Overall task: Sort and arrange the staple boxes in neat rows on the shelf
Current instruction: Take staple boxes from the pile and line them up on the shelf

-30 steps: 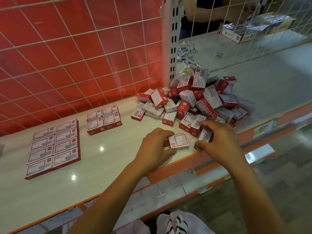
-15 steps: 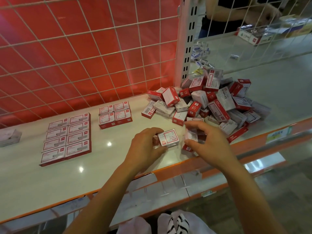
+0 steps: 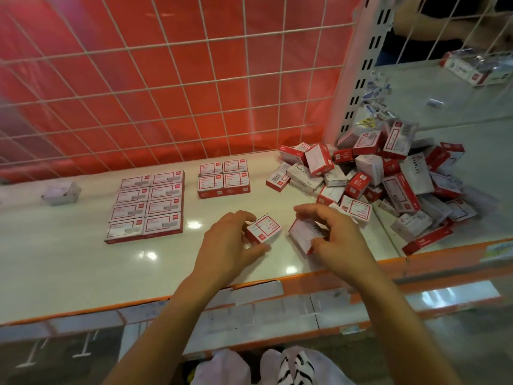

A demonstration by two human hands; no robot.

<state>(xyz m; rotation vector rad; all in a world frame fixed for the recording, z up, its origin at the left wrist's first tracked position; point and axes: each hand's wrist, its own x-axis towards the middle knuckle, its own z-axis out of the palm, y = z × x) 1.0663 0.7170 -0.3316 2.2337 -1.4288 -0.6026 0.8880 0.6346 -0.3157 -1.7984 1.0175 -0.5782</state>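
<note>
The left hand [image 3: 230, 243] grips a small red and white staple box [image 3: 263, 227] near the front edge of the white shelf [image 3: 69, 268]; just beside it the right hand [image 3: 338, 240] holds a second box [image 3: 302, 234], tilted, with a barcode on the face that shows; at the right lies a loose pile of boxes [image 3: 388, 179]; to the left, further back, lie a block of four boxes [image 3: 223, 177] and a block of eight boxes [image 3: 147, 205] in two columns; behind them stands a white wire grid [image 3: 194, 93] before a red wall.
</note>
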